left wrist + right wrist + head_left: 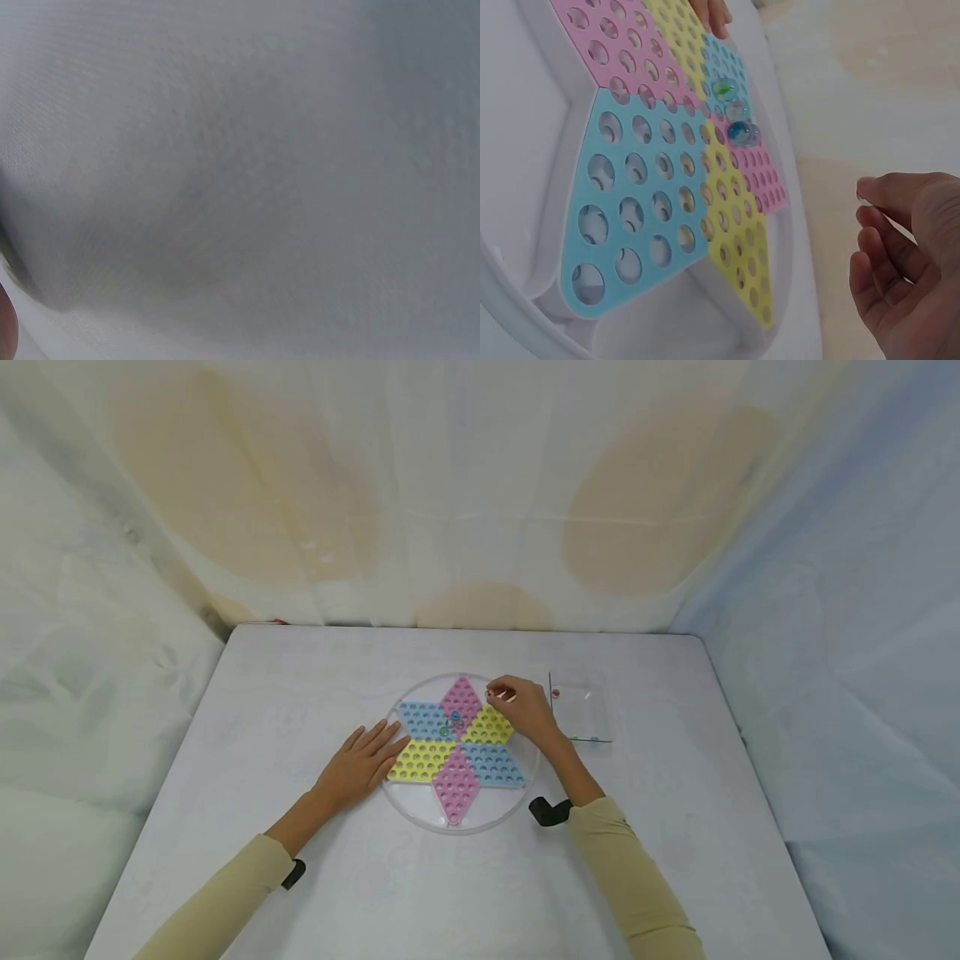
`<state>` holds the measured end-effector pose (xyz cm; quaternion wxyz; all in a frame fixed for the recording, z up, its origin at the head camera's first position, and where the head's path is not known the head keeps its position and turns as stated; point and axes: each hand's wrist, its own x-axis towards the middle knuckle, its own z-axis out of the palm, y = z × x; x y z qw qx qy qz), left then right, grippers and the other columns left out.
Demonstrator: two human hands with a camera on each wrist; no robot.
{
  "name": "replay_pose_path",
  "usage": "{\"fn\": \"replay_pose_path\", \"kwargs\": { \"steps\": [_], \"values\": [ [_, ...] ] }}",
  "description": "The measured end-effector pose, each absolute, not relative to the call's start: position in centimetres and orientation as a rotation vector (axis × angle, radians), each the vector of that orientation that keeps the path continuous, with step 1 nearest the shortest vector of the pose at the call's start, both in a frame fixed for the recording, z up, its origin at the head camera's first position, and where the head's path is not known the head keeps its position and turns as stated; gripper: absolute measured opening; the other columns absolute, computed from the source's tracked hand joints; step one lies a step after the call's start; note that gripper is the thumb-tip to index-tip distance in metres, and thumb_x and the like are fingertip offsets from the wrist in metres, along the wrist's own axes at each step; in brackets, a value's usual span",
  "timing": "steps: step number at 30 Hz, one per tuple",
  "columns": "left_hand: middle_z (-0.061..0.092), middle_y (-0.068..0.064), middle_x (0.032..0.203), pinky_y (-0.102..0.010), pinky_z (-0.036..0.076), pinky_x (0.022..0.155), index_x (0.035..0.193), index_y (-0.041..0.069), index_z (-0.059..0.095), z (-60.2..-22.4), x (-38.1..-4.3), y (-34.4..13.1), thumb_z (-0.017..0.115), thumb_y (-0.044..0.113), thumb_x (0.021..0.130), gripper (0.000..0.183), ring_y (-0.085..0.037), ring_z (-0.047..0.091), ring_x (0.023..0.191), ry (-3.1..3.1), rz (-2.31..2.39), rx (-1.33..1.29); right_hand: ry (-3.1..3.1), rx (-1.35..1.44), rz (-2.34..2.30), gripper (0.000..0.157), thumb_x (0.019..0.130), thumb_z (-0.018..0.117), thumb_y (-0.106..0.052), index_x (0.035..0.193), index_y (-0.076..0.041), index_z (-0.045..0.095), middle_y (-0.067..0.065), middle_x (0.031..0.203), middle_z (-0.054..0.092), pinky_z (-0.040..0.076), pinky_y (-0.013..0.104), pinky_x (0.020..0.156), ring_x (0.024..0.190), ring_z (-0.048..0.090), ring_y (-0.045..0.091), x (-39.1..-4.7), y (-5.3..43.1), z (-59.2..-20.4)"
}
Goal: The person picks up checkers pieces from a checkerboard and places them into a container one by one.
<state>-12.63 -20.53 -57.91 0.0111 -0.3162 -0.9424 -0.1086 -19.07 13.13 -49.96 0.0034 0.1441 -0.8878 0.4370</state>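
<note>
A round Chinese checkers board (461, 829) with a pink, blue and yellow star of holes lies on the table. Several glass marbles (739, 133) sit together near the star's middle, toward the far pink point. My right hand (522, 706) is raised over the board's far right side. Between its thumb and index finger it pinches a small glass marble (863, 200), mostly hidden by the fingertips. At the board's left edge my left hand (363, 766) rests with its fingers spread, fingertips over the rim by the blue and yellow points.
Right of the board stands a clear square tray (606, 714) with a reddish marble (556, 693) at its left side and dark lines along two edges. Pale curtains (465, 493) hang behind the white table (300, 668) and on both sides. The left wrist view shows mostly blurred white cloth.
</note>
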Motion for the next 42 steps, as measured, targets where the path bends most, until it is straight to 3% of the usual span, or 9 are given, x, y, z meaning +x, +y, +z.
{"fn": "replay_pose_path", "kwargs": {
  "steps": [14, 26, 31, 42],
  "values": [
    [0.027, -0.007, 0.163, -0.049, 0.013, 0.120, 0.155, 0.019, 0.040, -57.9, -12.6, -20.7, 0.045, 0.034, 0.106, 0.052, -0.027, 0.016, 0.151, -2.975, -0.299, -0.984, -2.742, 0.400, 1.356, 0.020, 0.093, 0.072, -0.010, 0.111, -0.001, 0.072, 0.011, 0.099, 0.070, 0.056, 0.040, 0.081, 0.090, 0.065, 0.025, -18.6, 15.3, -48.9],
    [0.032, -0.009, 0.161, -0.053, 0.019, 0.118, 0.153, 0.017, 0.043, -57.9, -12.7, -20.7, 0.050, 0.032, 0.104, 0.052, -0.029, 0.021, 0.149, -2.893, -0.326, -1.009, -2.748, 0.319, 1.311, 0.020, 0.093, 0.072, -0.009, 0.111, 0.000, 0.072, 0.013, 0.099, 0.071, 0.056, 0.040, 0.081, 0.090, 0.066, 0.026, -18.0, 18.0, -49.3],
    [0.032, -0.009, 0.160, -0.053, 0.019, 0.117, 0.153, 0.017, 0.043, -58.0, -12.7, -20.8, 0.046, 0.035, 0.106, 0.051, -0.029, 0.021, 0.149, -2.887, -0.309, -1.013, -2.751, 0.274, 1.315, 0.021, 0.092, 0.073, -0.009, 0.111, 0.000, 0.072, 0.013, 0.100, 0.071, 0.055, 0.041, 0.081, 0.090, 0.066, 0.027, -17.8, 19.4, -49.3],
    [0.026, -0.007, 0.163, -0.050, 0.012, 0.120, 0.156, 0.018, 0.039, -57.8, -12.7, -20.8, 0.047, 0.033, 0.105, 0.053, -0.028, 0.016, 0.150, -2.986, -0.272, -0.991, -2.728, 0.241, 1.302, 0.021, 0.091, 0.072, -0.005, 0.111, 0.002, 0.071, 0.016, 0.101, 0.072, 0.055, 0.044, 0.081, 0.092, 0.067, 0.030, -17.4, 22.1, -49.8]
  ]
}}
